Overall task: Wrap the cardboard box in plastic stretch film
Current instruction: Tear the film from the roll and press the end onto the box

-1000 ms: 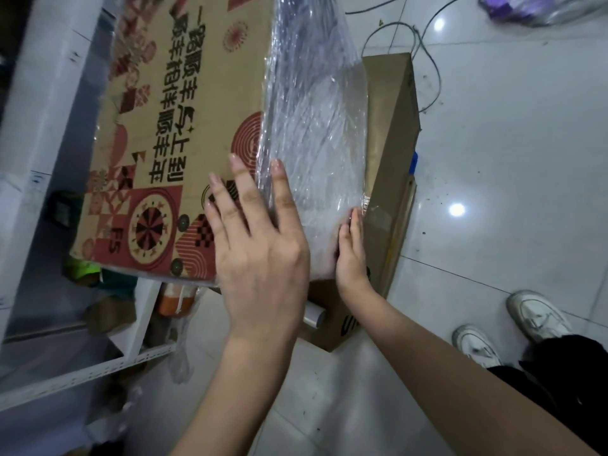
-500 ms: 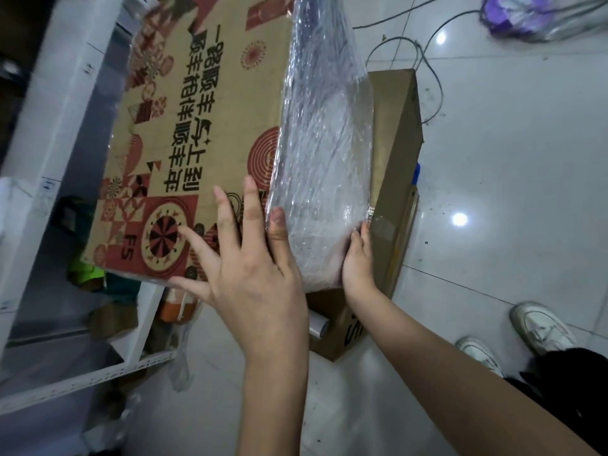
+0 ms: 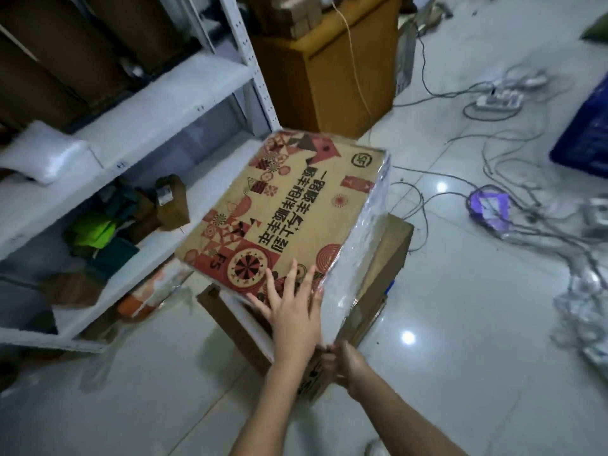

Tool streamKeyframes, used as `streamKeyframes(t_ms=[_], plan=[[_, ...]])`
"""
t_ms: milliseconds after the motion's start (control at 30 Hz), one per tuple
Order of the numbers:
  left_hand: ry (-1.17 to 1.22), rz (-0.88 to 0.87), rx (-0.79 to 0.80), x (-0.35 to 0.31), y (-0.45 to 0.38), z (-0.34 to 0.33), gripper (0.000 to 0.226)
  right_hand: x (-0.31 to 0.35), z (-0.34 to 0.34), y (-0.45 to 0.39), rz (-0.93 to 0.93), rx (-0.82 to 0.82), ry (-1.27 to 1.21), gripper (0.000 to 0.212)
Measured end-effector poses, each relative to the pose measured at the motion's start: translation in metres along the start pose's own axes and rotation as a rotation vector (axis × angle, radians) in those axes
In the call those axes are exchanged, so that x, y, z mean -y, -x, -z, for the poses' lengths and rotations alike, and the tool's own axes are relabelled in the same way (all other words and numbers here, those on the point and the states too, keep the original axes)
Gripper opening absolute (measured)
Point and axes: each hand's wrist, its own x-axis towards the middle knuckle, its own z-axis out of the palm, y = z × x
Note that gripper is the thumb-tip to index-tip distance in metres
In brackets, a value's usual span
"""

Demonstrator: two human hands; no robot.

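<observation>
A cardboard box (image 3: 289, 205) with red patterns and black characters lies tilted on a plain brown carton (image 3: 385, 258). Clear stretch film (image 3: 358, 245) covers its right side face. My left hand (image 3: 292, 311) rests flat on the near corner of the printed top, fingers spread. My right hand (image 3: 345, 360) is lower, at the bottom near corner of the film-covered side, with its fingers curled around the film's edge there. No film roll is in view.
A white metal shelf (image 3: 158, 93) with bags and small boxes stands at the left. A tall brown box (image 3: 332, 70) is behind. Cables and a power strip (image 3: 498, 100) cross the tiled floor. At the right are a blue crate (image 3: 589, 133), a purple bag (image 3: 487, 205) and crumpled film (image 3: 585, 311).
The view has pulled back and up, so the box looks smaller and farther. My left hand slid to the box's near corner. My right hand dropped to the lower corner and curled.
</observation>
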Motion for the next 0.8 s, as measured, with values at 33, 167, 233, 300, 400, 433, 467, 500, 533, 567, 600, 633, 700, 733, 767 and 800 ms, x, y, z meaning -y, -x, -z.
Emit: streamKeyframes(t_ms=[33,167,233,300,400,433,467,500,533,567,600,633,700,733,767,800], plan=[[-0.006,0.018,0.029,0.000,-0.001,0.001,0.043,0.000,0.007,0.014,-0.034,0.019,0.083,0.031],[0.038,0.044,0.123,0.003,-0.007,0.006,0.044,0.007,0.045,0.056,-0.026,-0.047,0.375,0.028],[0.161,0.067,0.167,0.004,-0.009,0.014,0.046,0.016,0.064,0.071,-0.046,-0.100,0.508,0.026],[0.227,0.089,0.186,0.006,-0.009,0.021,0.048,0.029,0.077,0.081,-0.078,-0.108,0.631,0.026],[0.285,0.253,0.021,0.003,-0.004,0.026,0.058,0.062,0.084,0.086,-0.008,-0.127,0.701,0.028],[0.328,0.375,-0.054,0.000,0.001,0.026,0.067,0.077,0.085,0.085,0.040,-0.149,0.705,0.030],[0.360,0.498,-0.118,-0.004,0.006,0.025,0.077,0.094,0.085,0.080,0.104,-0.178,0.696,0.033],[0.393,0.610,-0.158,-0.008,0.011,0.023,0.087,0.113,0.084,0.075,0.172,-0.206,0.689,0.036],[0.448,0.707,-0.177,-0.012,0.014,0.021,0.095,0.134,0.083,0.071,0.236,-0.233,0.696,0.039],[0.537,0.781,-0.186,-0.014,0.015,0.018,0.101,0.156,0.080,0.066,0.304,-0.262,0.715,0.042],[0.650,0.826,-0.208,-0.017,0.015,0.015,0.104,0.179,0.077,0.060,0.381,-0.289,0.746,0.044],[0.773,0.853,-0.243,-0.019,0.013,0.012,0.105,0.201,0.072,0.055,0.462,-0.313,0.785,0.047],[0.976,0.953,-0.315,-0.026,0.007,0.010,0.110,0.244,0.060,0.050,0.589,-0.357,0.874,0.051],[1.035,1.030,-0.350,-0.029,0.002,0.010,0.111,0.264,0.055,0.048,0.636,-0.373,0.916,0.054],[1.070,1.099,-0.384,-0.031,-0.003,0.010,0.110,0.283,0.051,0.045,0.678,-0.390,0.960,0.057],[1.101,1.141,-0.412,-0.033,-0.008,0.011,0.106,0.302,0.047,0.041,0.718,-0.407,1.002,0.061]])
